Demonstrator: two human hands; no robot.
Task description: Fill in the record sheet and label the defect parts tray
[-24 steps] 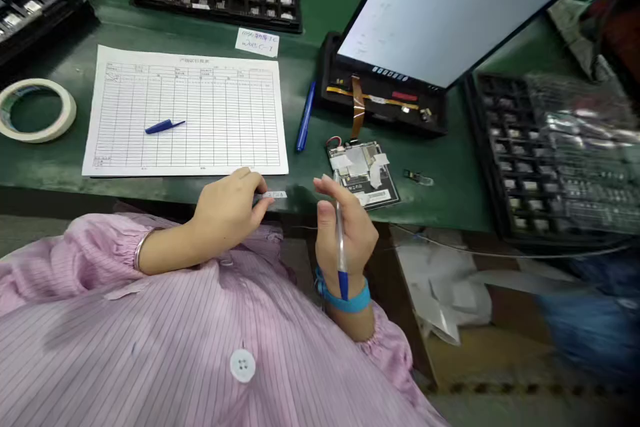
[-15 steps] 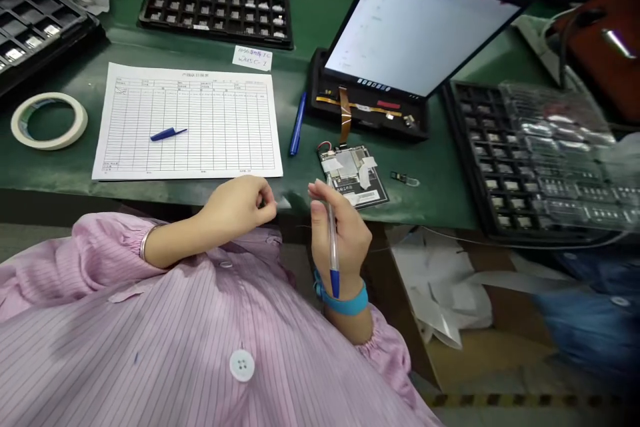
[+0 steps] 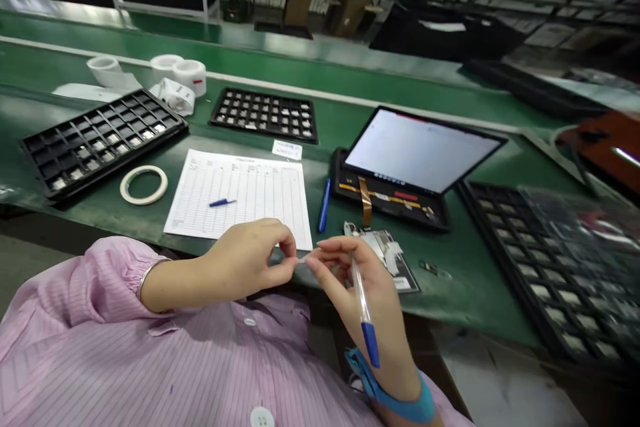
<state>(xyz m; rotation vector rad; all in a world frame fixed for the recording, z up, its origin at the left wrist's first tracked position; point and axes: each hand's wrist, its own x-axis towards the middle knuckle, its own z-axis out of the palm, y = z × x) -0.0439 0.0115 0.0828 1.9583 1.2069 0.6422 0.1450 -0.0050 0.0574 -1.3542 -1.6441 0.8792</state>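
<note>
Tiny pale strip (image 3: 302,259) sat right between my fingertips, lying crosswise as far as I could tell, neither hand nearer. Left hand (image 3: 253,260) pinched one end tight; right hand (image 3: 385,310) met the other, pen (image 3: 362,297) tucked in its grip, taped board (image 3: 393,257) just beyond.
</note>
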